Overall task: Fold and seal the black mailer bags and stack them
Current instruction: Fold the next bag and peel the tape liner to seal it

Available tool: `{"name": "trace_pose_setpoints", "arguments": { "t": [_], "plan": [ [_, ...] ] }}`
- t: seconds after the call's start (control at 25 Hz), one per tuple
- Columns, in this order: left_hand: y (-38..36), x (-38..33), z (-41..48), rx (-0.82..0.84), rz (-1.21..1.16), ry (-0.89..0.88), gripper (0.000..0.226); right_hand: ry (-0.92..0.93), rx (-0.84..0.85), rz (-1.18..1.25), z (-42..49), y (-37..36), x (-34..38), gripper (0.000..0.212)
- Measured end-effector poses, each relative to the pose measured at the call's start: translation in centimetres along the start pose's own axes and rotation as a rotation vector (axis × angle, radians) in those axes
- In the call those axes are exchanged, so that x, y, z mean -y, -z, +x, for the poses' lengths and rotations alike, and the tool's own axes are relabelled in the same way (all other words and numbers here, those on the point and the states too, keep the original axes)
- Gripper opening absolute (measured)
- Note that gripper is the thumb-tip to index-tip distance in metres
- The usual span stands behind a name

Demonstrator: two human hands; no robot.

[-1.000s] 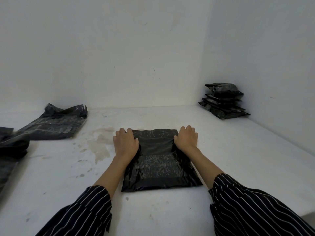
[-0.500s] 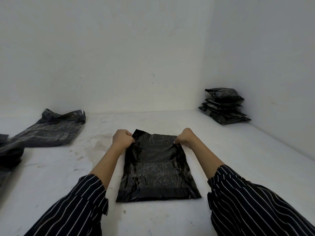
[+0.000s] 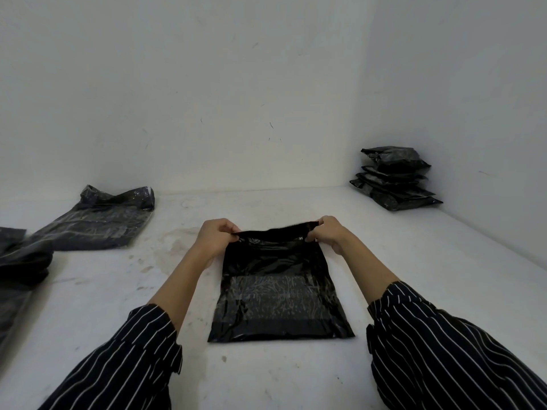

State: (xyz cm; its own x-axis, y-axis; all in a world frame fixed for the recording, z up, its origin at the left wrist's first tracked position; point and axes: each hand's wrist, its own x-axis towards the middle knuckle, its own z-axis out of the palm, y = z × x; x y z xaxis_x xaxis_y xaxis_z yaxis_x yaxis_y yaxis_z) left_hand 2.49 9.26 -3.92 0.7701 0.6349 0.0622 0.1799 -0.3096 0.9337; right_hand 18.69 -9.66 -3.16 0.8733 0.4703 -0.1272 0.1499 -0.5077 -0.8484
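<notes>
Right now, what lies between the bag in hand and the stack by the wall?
Only bare white surface, as the head view shows; bag and stack lie apart.

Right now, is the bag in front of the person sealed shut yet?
Not yet. Both hands pinch the bag's far flap, lifted off the table, not pressed down.

Dim, even light (soft shadows), sharp centre, wide-angle bending at edges.

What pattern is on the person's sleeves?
Thin white stripes on dark fabric sleeves, clearest in the head view.
</notes>
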Motion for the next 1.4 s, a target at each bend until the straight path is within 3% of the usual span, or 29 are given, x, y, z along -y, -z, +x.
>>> {"name": "trace_pose_setpoints", "arguments": {
  "t": [0.12,0.2,0.36,0.52,0.76,0.96,1.08,1.16,1.28,1.4],
  "plan": [
    [0.3,0.0,0.4,-0.098,0.232,-0.073,0.009,0.063,-0.106,-0.041,-0.2,0.5,-0.1,0.048],
    [0.4,-0.6,0.4,-0.154,0.321,-0.12,0.009,0.079,-0.169,-0.08,-0.3,1.1,0.2,0.035],
    [0.2,-0.8,0.0,-0.048,0.149,-0.097,0.01,0.122,-0.139,0.013,-0.9,1.4,0.4,0.023],
    [0.8,0.8,-0.6,-0.019,0.178,-0.135,0.02,0.189,-0.116,0.039,-1.9,1.2,-1.1,0.023],
    [1.2,1.6,-2.0,0.026,0.388,-0.364,0.024,0.409,-0.103,-0.276,-3.9,1.2,-2.4,0.018],
    [1.2,2.0,-2.0,0.077,0.579,-0.455,0.03,0.489,-0.033,-0.408,-4.8,1.1,-3.1,0.028],
    [1.1,1.7,-2.0,0.124,0.659,-0.43,0.025,0.501,-0.017,-0.524,-4.9,0.7,-3.2,0.011],
    [1.0,1.3,-2.0,0.158,0.683,-0.347,0.022,0.459,-0.023,-0.556,-5.0,0.9,-2.6,0.016],
    [0.6,0.5,-1.6,0.148,0.761,-0.258,0.039,0.368,-0.012,-0.563,-4.4,1.3,-1.8,0.02],
    [0.1,-0.3,-1.1,0.173,0.845,-0.212,0.021,0.281,0.043,-0.642,-3.8,1.2,-1.5,0.033]
  ]
}}
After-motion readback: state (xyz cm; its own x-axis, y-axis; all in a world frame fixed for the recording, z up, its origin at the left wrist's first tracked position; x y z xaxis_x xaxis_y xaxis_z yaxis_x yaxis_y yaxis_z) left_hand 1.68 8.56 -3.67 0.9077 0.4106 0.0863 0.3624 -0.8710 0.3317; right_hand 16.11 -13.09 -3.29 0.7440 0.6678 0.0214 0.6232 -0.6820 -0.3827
